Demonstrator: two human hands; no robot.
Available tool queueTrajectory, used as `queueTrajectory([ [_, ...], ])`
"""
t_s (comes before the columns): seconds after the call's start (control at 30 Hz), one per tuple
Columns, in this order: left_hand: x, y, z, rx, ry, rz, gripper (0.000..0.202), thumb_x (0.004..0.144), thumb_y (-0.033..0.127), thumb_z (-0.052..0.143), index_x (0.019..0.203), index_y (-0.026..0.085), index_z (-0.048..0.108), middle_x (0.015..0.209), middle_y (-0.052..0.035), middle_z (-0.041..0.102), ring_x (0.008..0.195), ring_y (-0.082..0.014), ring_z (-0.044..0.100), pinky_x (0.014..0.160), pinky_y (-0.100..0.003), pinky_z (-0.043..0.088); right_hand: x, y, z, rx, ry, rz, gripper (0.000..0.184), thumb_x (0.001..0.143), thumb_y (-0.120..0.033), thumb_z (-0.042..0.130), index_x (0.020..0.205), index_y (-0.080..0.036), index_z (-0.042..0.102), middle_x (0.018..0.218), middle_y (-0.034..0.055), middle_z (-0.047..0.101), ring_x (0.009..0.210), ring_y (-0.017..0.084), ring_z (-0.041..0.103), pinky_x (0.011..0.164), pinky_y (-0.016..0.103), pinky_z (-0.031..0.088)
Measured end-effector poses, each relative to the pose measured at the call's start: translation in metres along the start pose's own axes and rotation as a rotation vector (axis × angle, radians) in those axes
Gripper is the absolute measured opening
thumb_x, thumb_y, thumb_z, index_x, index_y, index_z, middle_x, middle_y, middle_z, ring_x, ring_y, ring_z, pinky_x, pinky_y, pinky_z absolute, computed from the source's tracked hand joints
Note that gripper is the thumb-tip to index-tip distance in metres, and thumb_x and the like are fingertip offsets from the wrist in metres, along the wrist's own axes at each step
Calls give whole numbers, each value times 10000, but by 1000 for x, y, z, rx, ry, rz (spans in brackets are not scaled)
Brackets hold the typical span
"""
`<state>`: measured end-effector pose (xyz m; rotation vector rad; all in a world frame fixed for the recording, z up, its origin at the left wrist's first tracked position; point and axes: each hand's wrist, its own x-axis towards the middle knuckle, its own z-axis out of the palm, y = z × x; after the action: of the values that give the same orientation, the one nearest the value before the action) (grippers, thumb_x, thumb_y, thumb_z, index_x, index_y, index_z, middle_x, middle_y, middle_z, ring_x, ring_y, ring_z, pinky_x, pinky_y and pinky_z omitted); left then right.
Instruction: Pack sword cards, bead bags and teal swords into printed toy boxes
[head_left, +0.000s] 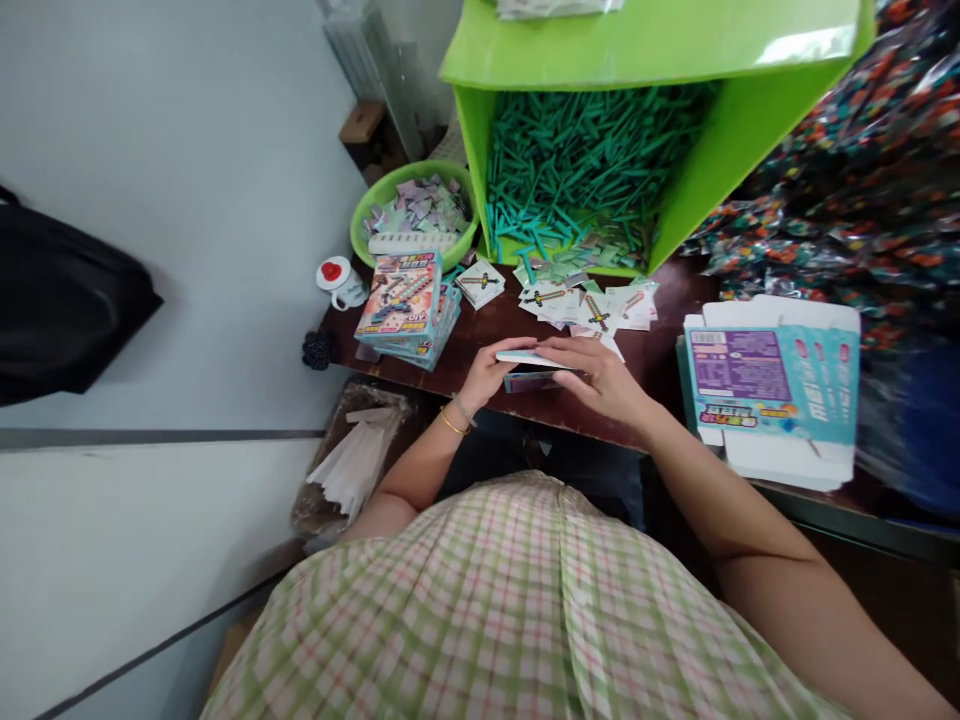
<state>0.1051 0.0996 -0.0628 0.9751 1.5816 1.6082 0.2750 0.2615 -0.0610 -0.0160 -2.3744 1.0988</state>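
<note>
Both my hands hold a small flat cardboard box over the near edge of the dark brown table. My left hand grips the box's left end, thumb on its white top flap. My right hand lies over the right side, fingers curled onto the flap. A gold bracelet circles my left wrist. Just beyond the box lie loose printed cards with sword pictures.
A stack of finished teal boxes stands to the left, flattened box blanks to the right. Behind are a green bin of teal sticks, a green bowl of paper pieces and a white cup. Colourful packets pile at right.
</note>
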Motion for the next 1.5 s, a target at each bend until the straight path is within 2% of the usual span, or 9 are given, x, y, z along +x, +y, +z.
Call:
queueTrajectory([
  [0.27,3,-8,-2,61,-52,11,455,895,504,721,1231,203,778,1254,-134,787,1231,-307,717,1082,-447,551,2,-3,7,-123,12,73,392,1091,-436,482,1340,-314,759,1313,58,775,1176,272,738,1053,478,556],
  [0.47,-22,-21,-2,241,108,250,639,1021,668,439,1479,258,611,1425,-134,700,1359,-299,637,1201,-514,463,-6,6,11,-270,11,12,337,1085,-409,508,1293,-347,766,1358,28,757,1388,284,605,1271,607,316],
  [0.7,-24,-44,-23,689,-39,450,427,1069,517,445,1212,271,763,1390,-127,714,1337,-262,657,1208,-512,470,-17,27,18,-175,-36,-24,366,1075,-472,511,1346,-358,728,1443,27,703,1485,290,516,1292,650,276],
  [0.87,-23,-62,-12,578,151,311,688,905,615,710,1429,184,591,1371,-204,698,1337,-328,649,1160,-527,498,-17,27,27,-194,76,9,334,1064,-371,533,1334,-352,727,1482,62,668,1499,305,503,1287,661,292],
  [1.0,-49,-80,15,574,258,222,584,919,588,688,1330,175,651,1163,-168,765,1092,-318,738,1022,-522,572,-37,-7,51,-243,368,168,611,1018,-436,605,1600,-315,463,1742,138,314,1650,407,197,1268,757,230],
  [1.13,-75,-86,47,692,186,572,484,964,432,652,1402,227,643,1254,-154,758,1143,-294,721,1012,-478,574,-61,-42,66,-135,447,308,1043,913,-569,718,1717,-276,123,1784,204,84,1660,446,109,1242,753,295],
  [1.3,-82,-72,63,1000,-81,637,514,1005,350,589,1512,265,586,1422,-146,698,1279,-304,659,1097,-499,517,-70,-34,47,80,451,412,698,980,-481,594,1626,-317,385,1762,131,250,1647,359,245,1293,668,285],
  [1.4,-80,-54,52,1049,-223,575,618,982,517,636,1545,277,556,1535,-156,617,1442,-336,544,1212,-543,415,-70,-16,23,340,484,446,698,955,-457,609,1614,-340,410,1735,102,344,1598,339,373,1290,636,333],
  [1.5,-81,-36,31,852,-7,327,779,917,688,651,1560,263,538,1619,-183,523,1527,-382,451,1263,-601,340,-68,-6,-2,500,441,434,741,900,-468,672,1600,-380,447,1694,89,432,1546,368,455,1231,628,444],
])
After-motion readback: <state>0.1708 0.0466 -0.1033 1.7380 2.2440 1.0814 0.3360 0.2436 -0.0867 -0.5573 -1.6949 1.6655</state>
